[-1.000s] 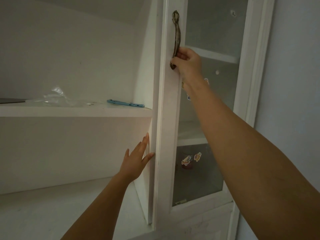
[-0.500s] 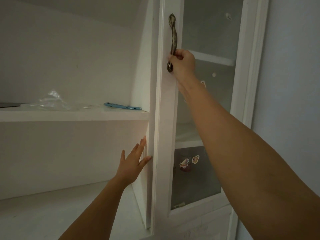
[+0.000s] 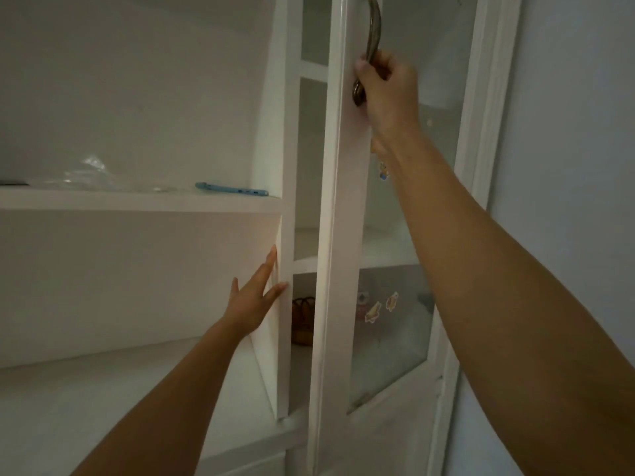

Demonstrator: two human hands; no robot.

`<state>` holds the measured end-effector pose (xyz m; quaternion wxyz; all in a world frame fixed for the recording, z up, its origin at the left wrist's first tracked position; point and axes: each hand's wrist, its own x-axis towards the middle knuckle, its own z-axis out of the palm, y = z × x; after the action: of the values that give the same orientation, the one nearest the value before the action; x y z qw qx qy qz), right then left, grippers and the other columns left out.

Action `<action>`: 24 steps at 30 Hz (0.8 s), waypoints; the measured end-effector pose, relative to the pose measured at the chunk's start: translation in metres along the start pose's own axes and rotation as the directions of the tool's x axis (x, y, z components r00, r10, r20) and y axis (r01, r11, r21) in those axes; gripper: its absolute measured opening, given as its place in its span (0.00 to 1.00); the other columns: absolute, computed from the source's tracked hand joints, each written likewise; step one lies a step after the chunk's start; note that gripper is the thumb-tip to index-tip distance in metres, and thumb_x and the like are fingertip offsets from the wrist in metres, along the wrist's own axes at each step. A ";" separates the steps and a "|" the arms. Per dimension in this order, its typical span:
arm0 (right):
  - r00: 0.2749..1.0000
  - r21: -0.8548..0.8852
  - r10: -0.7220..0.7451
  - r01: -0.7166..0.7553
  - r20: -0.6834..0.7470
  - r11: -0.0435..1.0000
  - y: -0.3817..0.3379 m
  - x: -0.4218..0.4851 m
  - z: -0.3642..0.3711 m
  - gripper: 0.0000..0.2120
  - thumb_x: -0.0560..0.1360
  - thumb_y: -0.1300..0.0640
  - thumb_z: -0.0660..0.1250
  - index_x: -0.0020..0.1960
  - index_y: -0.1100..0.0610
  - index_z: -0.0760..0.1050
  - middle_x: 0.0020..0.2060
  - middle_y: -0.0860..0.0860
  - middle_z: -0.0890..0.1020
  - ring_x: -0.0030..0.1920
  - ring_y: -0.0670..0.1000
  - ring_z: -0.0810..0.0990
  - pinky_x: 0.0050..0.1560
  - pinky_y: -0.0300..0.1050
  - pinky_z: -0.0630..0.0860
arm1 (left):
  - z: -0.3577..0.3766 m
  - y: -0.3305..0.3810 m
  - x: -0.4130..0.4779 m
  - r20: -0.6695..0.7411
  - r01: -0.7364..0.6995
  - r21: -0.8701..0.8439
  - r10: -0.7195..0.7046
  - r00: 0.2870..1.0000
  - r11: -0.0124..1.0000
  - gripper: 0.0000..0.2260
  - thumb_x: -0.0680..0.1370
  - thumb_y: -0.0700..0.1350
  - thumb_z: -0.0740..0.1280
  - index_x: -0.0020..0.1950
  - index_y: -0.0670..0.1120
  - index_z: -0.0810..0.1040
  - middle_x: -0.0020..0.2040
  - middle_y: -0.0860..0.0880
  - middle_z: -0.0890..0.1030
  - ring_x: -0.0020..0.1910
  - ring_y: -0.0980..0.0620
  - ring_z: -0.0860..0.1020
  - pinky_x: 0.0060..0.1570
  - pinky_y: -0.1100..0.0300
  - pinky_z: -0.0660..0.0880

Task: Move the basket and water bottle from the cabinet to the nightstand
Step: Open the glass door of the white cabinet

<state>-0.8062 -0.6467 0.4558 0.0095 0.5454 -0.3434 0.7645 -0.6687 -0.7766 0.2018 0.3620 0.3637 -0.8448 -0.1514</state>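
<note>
My right hand (image 3: pixel 386 89) grips the dark metal handle (image 3: pixel 372 25) of the white glass-fronted cabinet door (image 3: pixel 340 235), which stands slightly ajar. My left hand (image 3: pixel 252 300) lies flat with fingers spread against the cabinet's white side panel (image 3: pixel 283 166). Through the gap, a brown woven basket (image 3: pixel 303 321) shows on the lower cabinet shelf, mostly hidden by the door frame. No water bottle is visible.
An open white shelf (image 3: pixel 137 202) to the left holds a blue flat object (image 3: pixel 232 190) and crumpled clear plastic (image 3: pixel 89 173). Stickers (image 3: pixel 378 305) are on the door glass. A pale wall (image 3: pixel 567 132) stands to the right.
The cabinet door has swung outward from shut, opening a gap that reveals the basket. The view has moved closer. My left hand stays on the side panel.
</note>
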 end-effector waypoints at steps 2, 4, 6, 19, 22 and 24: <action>1.000 0.001 0.002 -0.002 0.004 1.000 -0.004 -0.001 -0.003 0.07 0.76 0.63 0.61 0.53 0.63 0.74 0.39 0.50 0.76 0.38 0.45 0.75 0.34 0.30 0.73 | -0.001 0.002 0.000 -0.002 0.006 0.013 -0.006 1.000 1.000 0.29 0.79 0.57 0.52 0.73 0.58 0.38 0.77 0.50 0.51 0.74 0.47 0.54 0.71 0.39 0.40; 1.000 -0.007 0.025 -0.024 0.009 1.000 -0.003 -0.002 0.000 0.09 0.76 0.63 0.62 0.55 0.65 0.74 0.40 0.51 0.77 0.39 0.46 0.75 0.38 0.34 0.74 | -0.003 0.003 0.000 -0.003 0.009 0.050 -0.009 1.000 0.999 0.29 0.78 0.57 0.52 0.73 0.57 0.37 0.77 0.50 0.51 0.75 0.48 0.51 0.71 0.39 0.40; 0.999 -0.019 0.048 -0.047 0.015 0.999 -0.002 -0.003 0.003 0.10 0.77 0.62 0.61 0.56 0.64 0.73 0.40 0.50 0.77 0.40 0.46 0.75 0.39 0.33 0.74 | -0.004 0.004 -0.001 -0.005 0.013 0.074 -0.013 1.000 0.997 0.29 0.78 0.58 0.52 0.73 0.57 0.37 0.77 0.50 0.50 0.75 0.48 0.50 0.71 0.40 0.40; 0.996 -0.011 0.084 -0.085 -0.027 0.996 -0.007 -0.006 0.004 0.10 0.76 0.62 0.62 0.56 0.64 0.74 0.44 0.53 0.78 0.41 0.47 0.75 0.42 0.36 0.74 | -0.005 0.009 -0.003 -0.064 0.083 0.165 -0.074 0.995 0.983 0.30 0.78 0.58 0.54 0.73 0.58 0.38 0.76 0.50 0.56 0.75 0.48 0.52 0.70 0.39 0.41; 0.996 0.002 0.090 -0.090 -0.026 0.996 -0.008 -0.006 0.003 0.10 0.76 0.62 0.63 0.56 0.64 0.74 0.42 0.52 0.78 0.39 0.45 0.75 0.38 0.32 0.73 | -0.004 0.010 -0.008 -0.093 0.093 0.128 -0.081 0.992 0.987 0.30 0.78 0.58 0.55 0.73 0.58 0.41 0.76 0.49 0.58 0.74 0.48 0.54 0.70 0.39 0.43; 0.996 0.010 0.090 -0.090 -0.025 0.996 -0.008 -0.006 0.003 0.09 0.76 0.62 0.63 0.55 0.63 0.74 0.40 0.50 0.77 0.38 0.44 0.75 0.35 0.29 0.72 | -0.003 0.011 -0.017 -0.145 0.100 0.088 -0.087 0.986 0.991 0.30 0.78 0.57 0.56 0.74 0.57 0.44 0.75 0.49 0.59 0.74 0.49 0.55 0.71 0.41 0.44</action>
<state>-0.7985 -0.6401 0.4548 -0.0231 0.5195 -0.3640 0.7727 -0.6639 -0.7571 0.2015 0.3956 0.4296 -0.8054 -0.1016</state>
